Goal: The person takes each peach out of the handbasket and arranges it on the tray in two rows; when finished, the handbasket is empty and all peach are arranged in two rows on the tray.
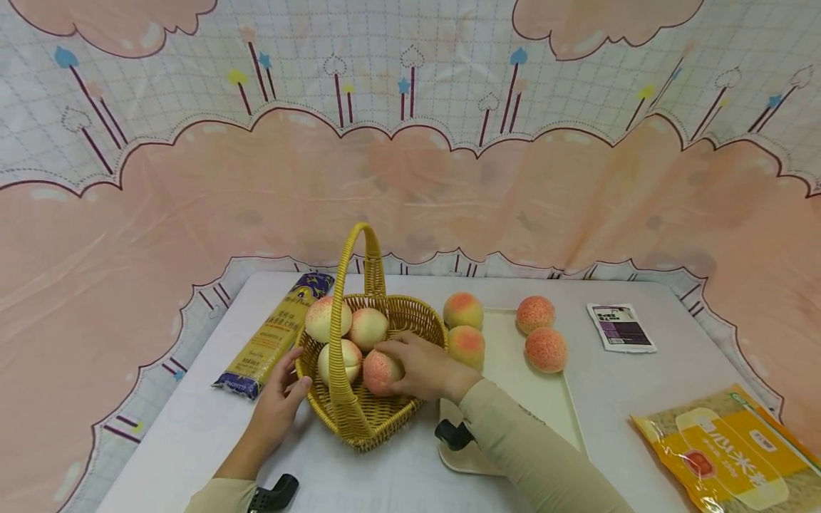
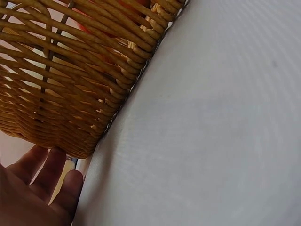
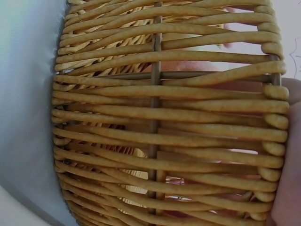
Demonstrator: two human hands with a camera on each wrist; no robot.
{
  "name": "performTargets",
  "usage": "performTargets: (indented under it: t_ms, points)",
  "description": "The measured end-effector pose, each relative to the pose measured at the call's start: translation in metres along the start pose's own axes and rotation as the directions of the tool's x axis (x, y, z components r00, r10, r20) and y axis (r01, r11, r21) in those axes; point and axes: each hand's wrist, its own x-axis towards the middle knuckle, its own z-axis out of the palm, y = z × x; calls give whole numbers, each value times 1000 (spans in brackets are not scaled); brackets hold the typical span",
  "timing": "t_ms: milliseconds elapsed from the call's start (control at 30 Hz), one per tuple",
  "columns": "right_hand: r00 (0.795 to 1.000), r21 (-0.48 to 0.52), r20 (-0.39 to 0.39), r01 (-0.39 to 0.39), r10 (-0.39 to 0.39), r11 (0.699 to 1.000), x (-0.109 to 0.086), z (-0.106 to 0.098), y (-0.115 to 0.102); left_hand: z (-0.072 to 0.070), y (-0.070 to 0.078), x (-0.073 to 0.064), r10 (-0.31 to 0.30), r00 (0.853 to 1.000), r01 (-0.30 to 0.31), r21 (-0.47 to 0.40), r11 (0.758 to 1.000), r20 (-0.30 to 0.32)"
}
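Observation:
A yellow wicker basket [image 1: 378,427] with a tall handle stands on the table. Three pale peaches [image 1: 368,328] lie in its left half. Reaching over the right rim, my right hand [image 1: 426,367] grips a redder peach [image 1: 381,374] low inside the basket. In the right wrist view the woven wall [image 3: 211,113] hides most of that hand. My left hand [image 1: 280,399] is at the basket's left side; in the left wrist view its fingertips [image 2: 56,157] touch the wicker, thumb apart.
Right of the basket lies a cream tray [image 1: 545,406], with two red peaches [image 1: 546,349] and two yellow-orange peaches [image 1: 466,347] on it or by its edge. A spaghetti packet [image 1: 276,338] lies left; a small white-and-purple sachet [image 1: 621,328] and a yellow grain bag [image 1: 731,452] lie right.

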Motion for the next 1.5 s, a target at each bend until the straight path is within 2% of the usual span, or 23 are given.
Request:
performTargets:
  t_ms: [267,767,1000,1267,1400,1500]
  points:
    - [998,46,-6,-64,64,997,2,-1,0,0,-1,0,-7,1000,7,2,1000,-3]
    - [999,33,13,-42,42,999,1,-2,-3,1,-1,-2,2,1000,-2,7,1000,-5]
    - [998,76,-33,-49,52,996,2,-2,0,0,0,-1,-4,1000,4,16,1000,1]
    - [997,29,8,-82,82,996,2,-2,-1,0,-2,1,3,1000,-3,5,1000,-3]
    - [998,28,-4,-67,67,997,2,-1,0,0,-2,1,0,1000,0,4,1000,-2]
    - [998,64,-33,-46,48,997,1,-1,1,0,-1,0,-1,1000,1,3,1000,1]
